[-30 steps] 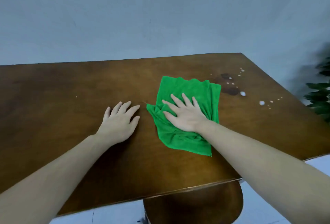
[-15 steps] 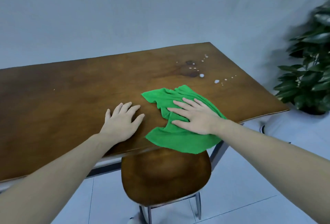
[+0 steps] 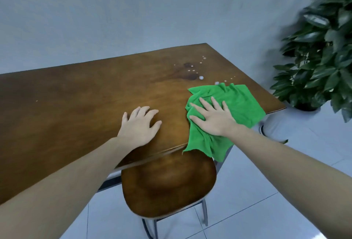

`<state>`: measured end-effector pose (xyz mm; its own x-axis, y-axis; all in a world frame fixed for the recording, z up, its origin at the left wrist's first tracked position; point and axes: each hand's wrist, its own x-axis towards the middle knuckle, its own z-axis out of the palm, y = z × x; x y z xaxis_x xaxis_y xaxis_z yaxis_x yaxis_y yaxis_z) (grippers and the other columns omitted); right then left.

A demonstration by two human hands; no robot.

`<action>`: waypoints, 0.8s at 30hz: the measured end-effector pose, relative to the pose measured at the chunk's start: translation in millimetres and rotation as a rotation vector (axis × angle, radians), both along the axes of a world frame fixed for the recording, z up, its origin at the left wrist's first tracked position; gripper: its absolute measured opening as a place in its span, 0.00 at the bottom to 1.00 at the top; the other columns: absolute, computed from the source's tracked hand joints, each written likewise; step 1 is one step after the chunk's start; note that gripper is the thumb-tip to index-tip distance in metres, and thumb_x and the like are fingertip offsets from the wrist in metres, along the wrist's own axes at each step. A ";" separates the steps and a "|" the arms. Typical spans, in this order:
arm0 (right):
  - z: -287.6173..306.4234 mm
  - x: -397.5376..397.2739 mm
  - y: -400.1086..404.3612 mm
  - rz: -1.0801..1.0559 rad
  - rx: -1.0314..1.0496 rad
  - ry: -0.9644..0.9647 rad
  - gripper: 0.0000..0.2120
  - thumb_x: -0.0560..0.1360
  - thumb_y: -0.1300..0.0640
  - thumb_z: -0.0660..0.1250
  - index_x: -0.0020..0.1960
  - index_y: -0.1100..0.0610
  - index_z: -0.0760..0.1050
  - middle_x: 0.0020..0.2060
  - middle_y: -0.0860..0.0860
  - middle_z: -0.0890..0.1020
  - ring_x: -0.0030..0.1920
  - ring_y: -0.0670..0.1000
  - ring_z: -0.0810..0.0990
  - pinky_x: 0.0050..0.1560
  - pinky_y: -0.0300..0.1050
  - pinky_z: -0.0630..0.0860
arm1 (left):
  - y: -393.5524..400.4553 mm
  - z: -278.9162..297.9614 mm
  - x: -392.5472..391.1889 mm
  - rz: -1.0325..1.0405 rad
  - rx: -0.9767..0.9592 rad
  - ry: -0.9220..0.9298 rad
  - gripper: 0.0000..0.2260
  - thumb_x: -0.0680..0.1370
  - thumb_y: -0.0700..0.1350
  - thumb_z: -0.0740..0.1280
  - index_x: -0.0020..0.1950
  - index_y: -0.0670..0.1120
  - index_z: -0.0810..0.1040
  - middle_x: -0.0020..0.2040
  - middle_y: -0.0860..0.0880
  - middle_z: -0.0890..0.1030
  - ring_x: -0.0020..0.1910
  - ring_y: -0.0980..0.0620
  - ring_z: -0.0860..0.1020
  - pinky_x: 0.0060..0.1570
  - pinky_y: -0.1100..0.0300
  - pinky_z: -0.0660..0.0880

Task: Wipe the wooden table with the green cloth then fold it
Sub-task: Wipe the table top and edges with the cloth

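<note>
Fingers of both hands lie spread flat, right hand (image 3: 213, 118) pressing green cloth (image 3: 242, 103), left hand (image 3: 140, 126) on wooden table (image 3: 76, 105).

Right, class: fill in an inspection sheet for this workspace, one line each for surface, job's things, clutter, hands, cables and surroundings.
Surface: wooden table, with white droplets and a dark wet patch near its far right corner.
Job's things: green cloth, crumpled, lying at the right near edge, one corner hanging over the edge.
Clutter: nothing seen.
Hands: right hand flat on the cloth, fingers spread; left hand resting on bare wood, holding nothing.
Cables: nothing seen.
Surroundings: wooden chair below the near edge; potted plant on the right; tiled floor; plain wall.
</note>
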<state>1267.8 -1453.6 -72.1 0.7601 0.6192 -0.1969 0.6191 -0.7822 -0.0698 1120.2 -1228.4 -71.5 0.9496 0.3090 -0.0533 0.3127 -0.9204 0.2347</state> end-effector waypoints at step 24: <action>-3.5 210.0 178.0 0.563 0.068 -0.025 0.30 0.79 0.29 0.42 0.79 0.34 0.47 0.81 0.40 0.47 0.81 0.51 0.44 0.78 0.61 0.40 | 54.4 -12.8 200.5 0.368 0.004 -0.138 0.22 0.82 0.55 0.53 0.76 0.54 0.65 0.77 0.55 0.64 0.77 0.51 0.58 0.75 0.38 0.49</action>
